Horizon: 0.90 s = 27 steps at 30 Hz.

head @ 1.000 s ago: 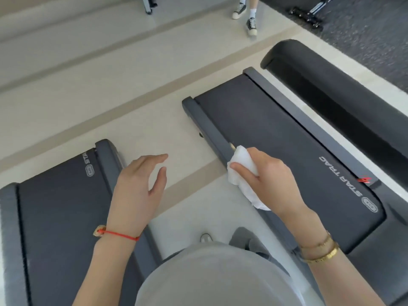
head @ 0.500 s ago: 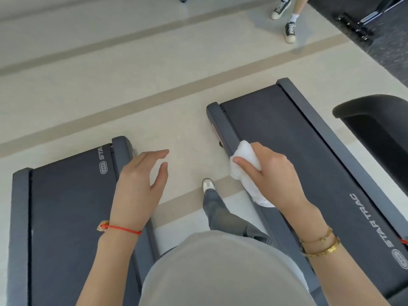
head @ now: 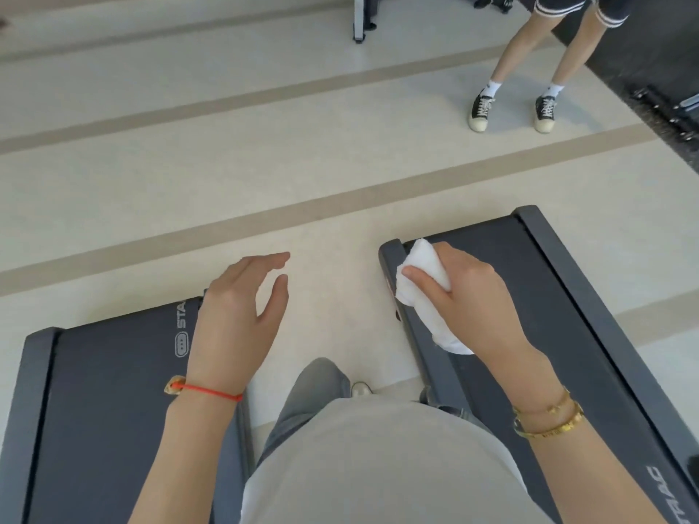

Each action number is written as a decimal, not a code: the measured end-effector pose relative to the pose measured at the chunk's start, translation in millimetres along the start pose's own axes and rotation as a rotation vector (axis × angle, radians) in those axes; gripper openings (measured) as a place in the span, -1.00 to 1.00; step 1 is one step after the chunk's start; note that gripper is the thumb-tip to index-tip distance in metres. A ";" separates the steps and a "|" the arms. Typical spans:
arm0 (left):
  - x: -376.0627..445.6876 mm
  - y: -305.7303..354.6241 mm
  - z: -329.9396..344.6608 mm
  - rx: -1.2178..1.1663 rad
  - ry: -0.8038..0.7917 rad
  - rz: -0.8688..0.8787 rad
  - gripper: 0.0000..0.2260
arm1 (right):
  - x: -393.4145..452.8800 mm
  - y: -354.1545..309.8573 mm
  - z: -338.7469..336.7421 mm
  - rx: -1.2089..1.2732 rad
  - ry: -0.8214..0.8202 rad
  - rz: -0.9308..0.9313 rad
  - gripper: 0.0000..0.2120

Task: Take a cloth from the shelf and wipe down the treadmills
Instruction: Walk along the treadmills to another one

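Nearest to me I see my own pale grey top (head: pixel 378 459) and a grey trouser leg (head: pixel 314 395) stepping onto the cream floor with tan stripes (head: pixel 264 175), in the gap between two machines. My left hand (head: pixel 238 319), a red string bracelet (head: pixel 206 391) on its wrist, hangs in the air above the inner edge of the dark grey treadmill deck on the left (head: pixel 106 410); its fingers are loosely spread and relaxed, thumb apart, holding nothing. My right hand (head: pixel 469 300), with two gold bangles (head: pixel 548 417) on its wrist, has its fingers and thumb curled round a bunched white cloth (head: pixel 423 281) and presses it down on the near-side rail of the dark grey treadmill deck on the right (head: pixel 559 315), close to that deck's far end corner. Part of the cloth sticks out past my fingertips toward the corner and part trails out under my palm along the rail. White lettering shows on both belts, cut off by the frame and by my arm. Farther off, across the striped floor, another person's bare legs in white socks and black canvas shoes (head: pixel 480 111) stand apart, and beyond them are a grey machine foot (head: pixel 363 20) and dark flooring at the right edge.
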<state>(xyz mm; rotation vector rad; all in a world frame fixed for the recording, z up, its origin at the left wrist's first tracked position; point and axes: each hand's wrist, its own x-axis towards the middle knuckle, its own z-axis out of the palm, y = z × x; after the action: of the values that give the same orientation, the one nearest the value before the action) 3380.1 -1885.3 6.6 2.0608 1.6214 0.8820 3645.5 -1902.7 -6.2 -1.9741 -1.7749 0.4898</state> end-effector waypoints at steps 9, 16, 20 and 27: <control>147.7 -46.0 34.6 0.007 -0.032 0.014 -0.79 | 145.2 4.3 25.1 0.008 -0.015 0.057 -0.62; 300.9 -83.7 47.5 0.007 -0.079 0.104 -0.79 | 279.3 -10.4 37.8 0.024 0.025 0.130 -0.63; 387.8 -96.7 57.0 0.007 -0.128 0.176 -0.79 | 350.0 -16.3 39.0 -0.030 0.087 0.145 -0.61; 506.3 -101.2 86.1 -0.021 -0.254 0.281 -0.79 | 431.8 -9.3 31.2 -0.042 0.181 0.245 -0.61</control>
<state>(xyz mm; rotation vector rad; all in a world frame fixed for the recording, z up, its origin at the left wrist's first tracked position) 3435.8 -1364.9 2.6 2.3147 1.2075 0.6839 3670.4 -1470.5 -15.0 -2.2025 -1.4534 0.3397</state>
